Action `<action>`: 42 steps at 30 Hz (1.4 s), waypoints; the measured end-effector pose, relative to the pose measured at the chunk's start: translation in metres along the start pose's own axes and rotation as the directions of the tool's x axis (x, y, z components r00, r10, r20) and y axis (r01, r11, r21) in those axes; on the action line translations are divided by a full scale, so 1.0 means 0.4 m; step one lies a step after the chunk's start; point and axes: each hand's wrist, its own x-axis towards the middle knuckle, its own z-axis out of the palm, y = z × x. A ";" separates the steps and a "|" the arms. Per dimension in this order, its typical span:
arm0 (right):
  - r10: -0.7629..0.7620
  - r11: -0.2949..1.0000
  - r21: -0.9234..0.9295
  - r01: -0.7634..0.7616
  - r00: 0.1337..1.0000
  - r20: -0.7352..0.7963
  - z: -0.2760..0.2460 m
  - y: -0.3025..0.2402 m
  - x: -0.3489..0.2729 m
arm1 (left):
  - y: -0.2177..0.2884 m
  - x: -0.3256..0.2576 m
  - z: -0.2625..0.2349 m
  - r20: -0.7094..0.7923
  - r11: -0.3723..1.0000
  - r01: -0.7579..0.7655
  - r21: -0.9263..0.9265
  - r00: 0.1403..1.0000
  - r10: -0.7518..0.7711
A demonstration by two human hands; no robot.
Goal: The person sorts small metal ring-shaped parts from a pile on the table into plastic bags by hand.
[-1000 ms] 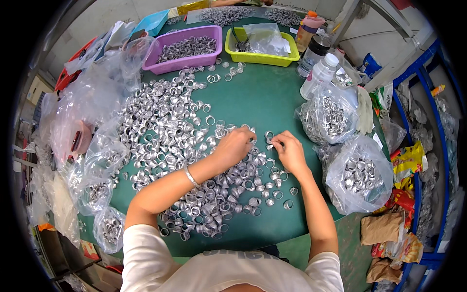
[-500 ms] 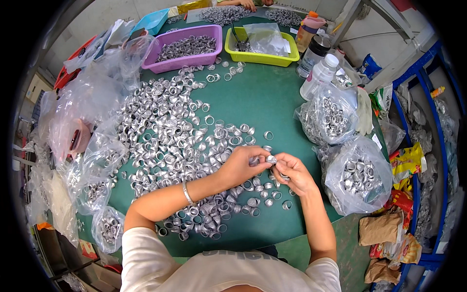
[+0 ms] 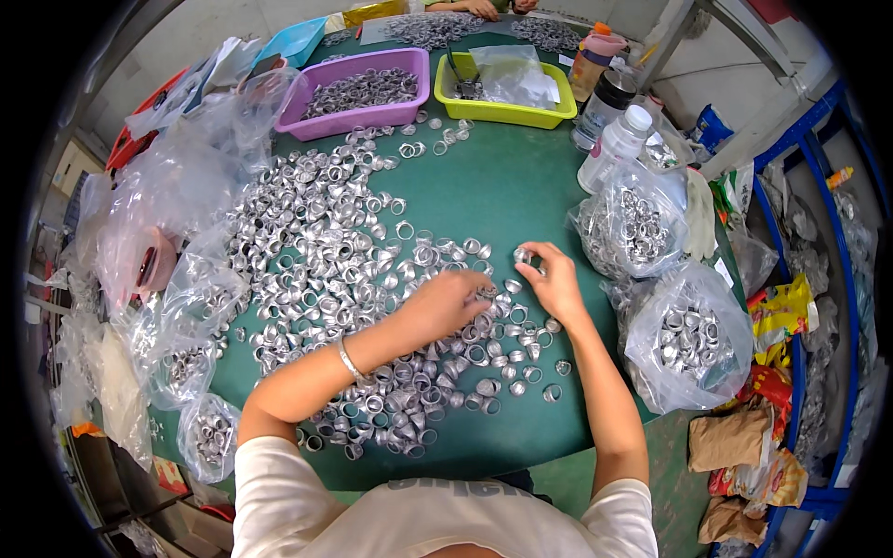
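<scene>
Many silver-coloured metal rings [image 3: 316, 232] lie in a loose heap over the green tabletop [image 3: 465, 200]. My left hand [image 3: 446, 302], slightly blurred, is over the right part of the heap with its fingers curled. A ring [image 3: 486, 292] shows at its fingertips. To its right, my right hand [image 3: 553, 282] pinches another ring [image 3: 521, 255] between thumb and finger, just above the table. Several single rings [image 3: 517, 314] lie scattered between and below the two hands. A bracelet [image 3: 350, 359] circles my left wrist.
Clear bags of rings [image 3: 690, 337] stand at the right, near a white bottle [image 3: 618, 149]. A purple basin [image 3: 361, 115] of rings and a yellow-green basin [image 3: 507, 111] stand at the back. Plastic bags [image 3: 177, 191] crowd the left. Another person's hand [image 3: 482, 9] is across the table.
My hands were together at a ring and have now separated. The left moved left and down toward the heap; the right moved up and slightly right with a ring. The view shifted slightly.
</scene>
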 end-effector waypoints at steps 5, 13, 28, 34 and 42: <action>0.103 0.411 0.807 -0.424 0.901 0.422 -0.056 -0.099 -0.074 | -0.064 0.051 -0.018 -0.211 0.988 -0.014 0.156 0.976 0.047; 0.111 0.431 0.812 -0.393 0.917 0.384 -0.063 -0.116 -0.139 | -0.100 0.111 -0.003 -0.140 0.934 -0.059 0.353 0.983 0.115; 0.058 0.994 -0.098 -0.053 0.997 0.052 -0.096 -0.141 -0.107 | -0.110 0.102 -0.086 0.018 0.894 0.173 -0.413 0.983 -0.182; -0.166 0.909 -0.354 0.221 0.970 0.178 0.010 -0.167 0.005 | -0.152 0.085 -0.099 0.142 0.577 0.312 -0.755 0.937 -0.320; 0.101 0.814 0.528 -0.243 0.954 0.283 -0.022 -0.124 0.030 | -0.080 0.001 -0.086 0.054 0.975 -0.184 0.127 0.982 0.179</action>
